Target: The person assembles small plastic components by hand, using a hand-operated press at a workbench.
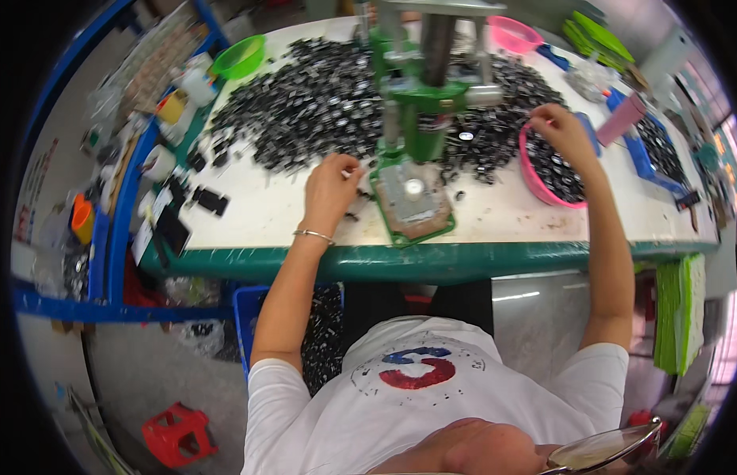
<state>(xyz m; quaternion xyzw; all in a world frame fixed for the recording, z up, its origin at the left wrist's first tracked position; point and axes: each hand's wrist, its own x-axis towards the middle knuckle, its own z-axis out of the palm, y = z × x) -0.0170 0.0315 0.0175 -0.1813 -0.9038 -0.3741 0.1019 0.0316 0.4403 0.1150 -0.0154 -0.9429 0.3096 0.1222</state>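
The white surface, edged in green at the near side, is set in a cluttered room; a blue frame is seen at the left, and one red stool on the grey floor. One green press is mounted mid-surface. Black parts, too many to be counted, are heaped on both its sides. Two pink bowls are counted: a part-filled bowl at the right and a farther bowl. One green bowl is placed far left. The hands are held well apart: the left hand beside the press, fingers bent, the right hand at the part-filled bowl's far rim. Whether anything is gripped cannot be told.
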